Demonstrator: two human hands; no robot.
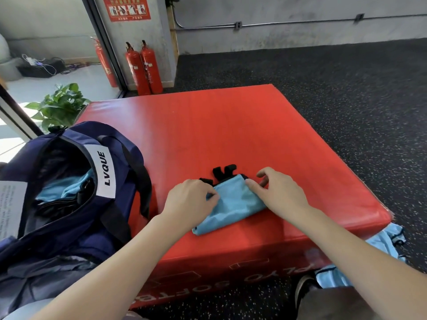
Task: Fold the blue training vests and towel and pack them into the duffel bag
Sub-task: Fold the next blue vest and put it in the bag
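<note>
A light blue training vest (233, 205), folded into a small bundle with black straps poking out at its far end, lies on the red plyo box (219, 135). My left hand (191, 200) grips the vest's left edge, fingers curled onto the cloth. My right hand (275, 189) pinches the vest's upper right corner. The navy duffel bag (120, 204) stands open at the left, with light blue cloth (67, 187) inside it. Another blue vest (383, 245) lies on the floor beside the box's near right corner.
Dark speckled rubber floor (346, 88) surrounds the box. Red fire extinguishers (144, 68) stand by the wall behind it. A potted plant (60, 105) grows behind the bag. A white paper sheet (10, 209) sticks out at the bag's left. A shoe (305, 287) rests near the box's front.
</note>
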